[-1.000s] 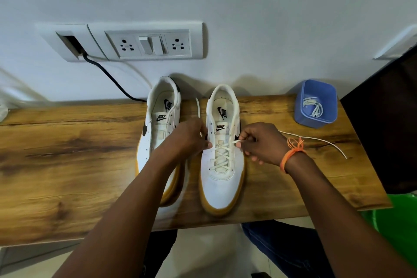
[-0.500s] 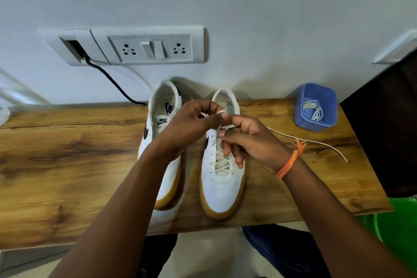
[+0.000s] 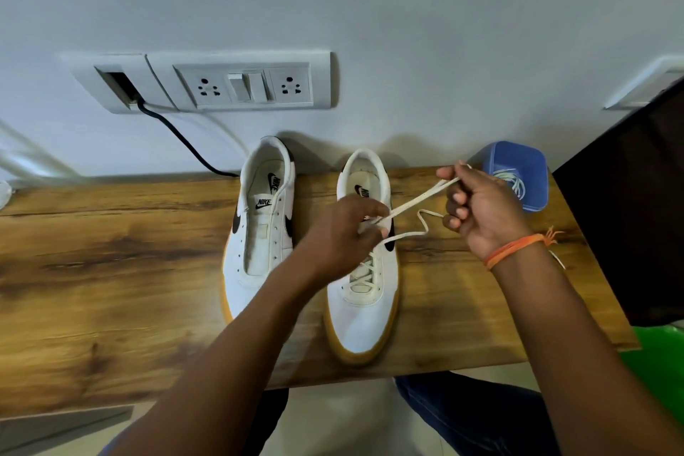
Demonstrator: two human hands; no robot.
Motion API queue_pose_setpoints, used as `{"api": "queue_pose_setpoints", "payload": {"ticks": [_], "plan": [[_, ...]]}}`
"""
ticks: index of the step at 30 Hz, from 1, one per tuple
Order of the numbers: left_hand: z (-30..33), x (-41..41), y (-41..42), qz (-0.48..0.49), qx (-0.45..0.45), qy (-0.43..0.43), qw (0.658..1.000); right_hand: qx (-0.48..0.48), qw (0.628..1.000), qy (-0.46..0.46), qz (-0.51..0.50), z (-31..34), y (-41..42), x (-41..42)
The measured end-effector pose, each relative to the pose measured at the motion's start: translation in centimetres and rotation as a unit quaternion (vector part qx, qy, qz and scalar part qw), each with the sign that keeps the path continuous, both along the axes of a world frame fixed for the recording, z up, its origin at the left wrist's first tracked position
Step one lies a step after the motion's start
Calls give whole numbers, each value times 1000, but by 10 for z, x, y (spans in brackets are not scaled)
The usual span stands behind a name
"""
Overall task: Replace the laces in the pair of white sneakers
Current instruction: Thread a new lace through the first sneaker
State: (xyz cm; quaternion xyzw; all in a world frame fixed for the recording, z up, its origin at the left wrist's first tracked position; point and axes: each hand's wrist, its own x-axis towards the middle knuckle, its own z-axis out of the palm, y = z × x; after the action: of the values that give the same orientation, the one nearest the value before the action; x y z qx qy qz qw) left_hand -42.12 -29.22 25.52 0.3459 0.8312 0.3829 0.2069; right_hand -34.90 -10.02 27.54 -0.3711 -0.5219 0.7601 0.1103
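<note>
Sneakers stand side by side at the far edge of the tabletop [image 3: 111, 270], toes toward the near side. The left sneaker [image 3: 261, 233] has bare eyelets and no lace. The right sneaker [image 3: 364, 292] is laced in crosses up the front, and its lace [image 3: 414, 202] runs off to the right in two strands. The left hand [image 3: 342, 233] sits over the top eyelets with its grip clenched on the lace where the strands meet. The right hand [image 3: 481, 211] is raised to the right of the shoe, its grip grasping the lace ends, with one strand taut and the other hanging in a slack bend. A blue tub [image 3: 518, 178] at the far right of the tabletop holds another coiled lace.

The step in hand looks like tying off the right sneaker. To do it well, the left hand should pin the crossing firmly against the tongue while the right draws both strands to even tension, taking up the slack one first. Pulling steadily, not jerking, should keep the shoe from sliding toward the tub.
</note>
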Motion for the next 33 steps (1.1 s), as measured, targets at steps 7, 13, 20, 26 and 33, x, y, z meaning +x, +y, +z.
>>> {"api": "queue_pose_setpoints", "payload": {"ticks": [7, 13, 20, 26, 33], "plan": [[-2, -1, -1, -47, -31, 11, 998, -25, 999, -10, -24, 0, 16, 4], [28, -20, -21, -89, -12, -196, 976, -27, 997, -51, -51, -4, 27, 8], [39, -35, -32, 91, 102, -234, 963, 0, 995, -89, -39, -8, 20, 7], [8, -42, -37, 161, -99, 36, 981, 56, 994, -82, 40, -12, -8, -2], [19, -22, -15, 94, 83, -113, 986, -33, 979, 16, 201, -5, -47, -5]]}}
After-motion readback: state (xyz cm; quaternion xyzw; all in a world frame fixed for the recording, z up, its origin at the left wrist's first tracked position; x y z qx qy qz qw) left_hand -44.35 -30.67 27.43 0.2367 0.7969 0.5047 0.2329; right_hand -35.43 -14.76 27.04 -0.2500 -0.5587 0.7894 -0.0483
